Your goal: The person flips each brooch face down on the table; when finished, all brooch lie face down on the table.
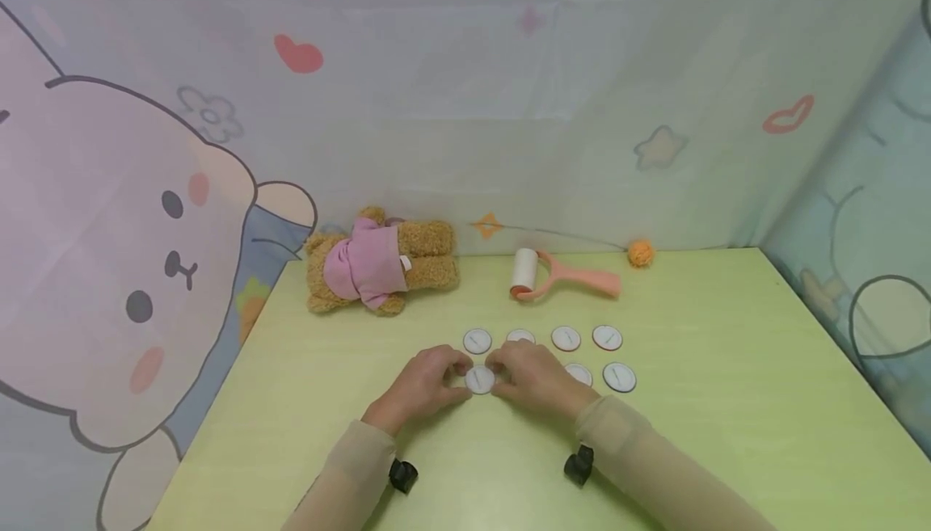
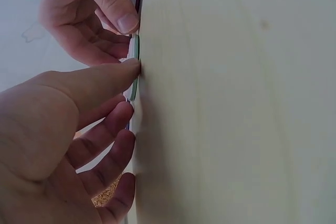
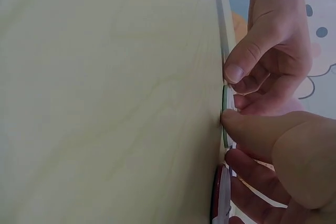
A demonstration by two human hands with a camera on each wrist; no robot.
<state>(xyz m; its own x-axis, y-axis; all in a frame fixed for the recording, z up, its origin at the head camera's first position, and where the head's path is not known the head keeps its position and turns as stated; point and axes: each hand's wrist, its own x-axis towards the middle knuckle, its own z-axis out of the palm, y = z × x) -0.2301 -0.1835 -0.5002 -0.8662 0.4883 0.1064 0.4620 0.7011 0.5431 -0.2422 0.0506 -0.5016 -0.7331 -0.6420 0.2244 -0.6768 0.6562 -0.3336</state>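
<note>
A round button badge (image 1: 480, 380) lies flat on the table, its white back with a pin facing up. My left hand (image 1: 425, 381) holds its left edge between thumb and fingertips. From the opposite side my right hand (image 1: 537, 377) has its thumb and fingertips around the right edge. Seen edge-on in the left wrist view, the badge (image 2: 134, 87) has a green rim, with the left thumb against it. The right wrist view shows the right thumb on the same green rim (image 3: 226, 129). The right hand partly covers neighbouring badges.
Several more white-backed badges (image 1: 607, 338) lie in two rows behind and to the right. Farther back are a teddy bear (image 1: 374, 264) in a pink top, a lint roller (image 1: 570, 275) with a peach handle, and an orange ball (image 1: 641, 254). A printed cloth (image 1: 465, 151) hangs behind the table.
</note>
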